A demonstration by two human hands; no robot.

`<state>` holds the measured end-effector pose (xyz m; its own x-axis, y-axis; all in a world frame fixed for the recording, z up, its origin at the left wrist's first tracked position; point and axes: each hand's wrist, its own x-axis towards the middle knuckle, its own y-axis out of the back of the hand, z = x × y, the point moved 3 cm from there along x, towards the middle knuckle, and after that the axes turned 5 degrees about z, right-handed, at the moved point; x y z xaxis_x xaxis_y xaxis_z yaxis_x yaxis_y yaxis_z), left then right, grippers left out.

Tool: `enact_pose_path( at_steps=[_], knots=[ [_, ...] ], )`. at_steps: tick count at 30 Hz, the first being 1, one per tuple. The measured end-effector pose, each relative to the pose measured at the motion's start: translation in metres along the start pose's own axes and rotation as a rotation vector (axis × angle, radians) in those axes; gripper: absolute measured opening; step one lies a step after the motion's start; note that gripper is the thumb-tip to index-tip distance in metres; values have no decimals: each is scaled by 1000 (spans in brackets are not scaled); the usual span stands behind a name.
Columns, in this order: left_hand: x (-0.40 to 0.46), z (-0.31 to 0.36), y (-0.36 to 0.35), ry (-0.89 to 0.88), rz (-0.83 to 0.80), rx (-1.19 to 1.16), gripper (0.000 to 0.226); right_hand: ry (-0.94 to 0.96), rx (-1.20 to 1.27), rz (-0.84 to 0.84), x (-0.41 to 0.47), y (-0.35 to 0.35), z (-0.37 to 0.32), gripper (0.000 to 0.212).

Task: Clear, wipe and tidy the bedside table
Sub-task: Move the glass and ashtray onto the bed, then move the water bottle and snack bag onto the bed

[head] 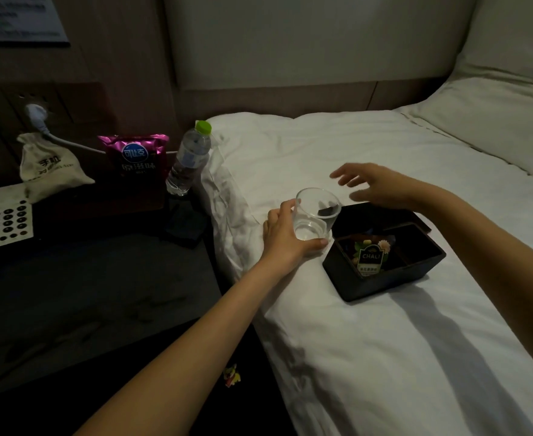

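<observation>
Left hand [282, 229] is gripping clear glass [315, 215], setting it on bed [369, 341] just left of black tray [384, 278] w/ tea sachet [372, 253]. Right hand [375, 184] is hovering beyond, fingers spread, holding nothing. Soft sheet, so I'd be seating it flat, letting go slowly. Water bottle [189, 158], snack bag [136, 158] are waiting further left.

A tray [384, 278] was set on the bed [384, 357], a glass [313, 215] just left of it. Left of the bed, a bottle [189, 158], snack bag [136, 158] and pouch [49, 171] were lined along the bedside table [86, 278].
</observation>
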<state>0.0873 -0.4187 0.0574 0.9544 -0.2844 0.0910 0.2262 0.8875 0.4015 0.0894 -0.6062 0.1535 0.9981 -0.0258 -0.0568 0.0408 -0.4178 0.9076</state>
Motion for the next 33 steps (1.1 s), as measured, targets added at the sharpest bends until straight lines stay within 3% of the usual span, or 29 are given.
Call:
enact_pose_path(
  at_steps=[6, 11, 16, 22, 33],
  knots=[
    [-4, 0, 0, -6, 29, -37, 89, 121, 114, 304, -1, 24, -53, 45],
    [-5, 3, 13, 20, -19, -70, 113, 260, 199, 333, 1, 16, -119, 42],
    [1, -3, 61, 45, 11, -173, 106, 343, 287, 315, 16, -15, -174, 40],
    [13, -48, 145, 149, 127, -277, 85, 292, 337, 315, 64, -67, -209, 43],
    [73, -103, 221, 184, 198, -62, 73, 110, 160, 332, 175, -108, -202, 65]
  ],
)
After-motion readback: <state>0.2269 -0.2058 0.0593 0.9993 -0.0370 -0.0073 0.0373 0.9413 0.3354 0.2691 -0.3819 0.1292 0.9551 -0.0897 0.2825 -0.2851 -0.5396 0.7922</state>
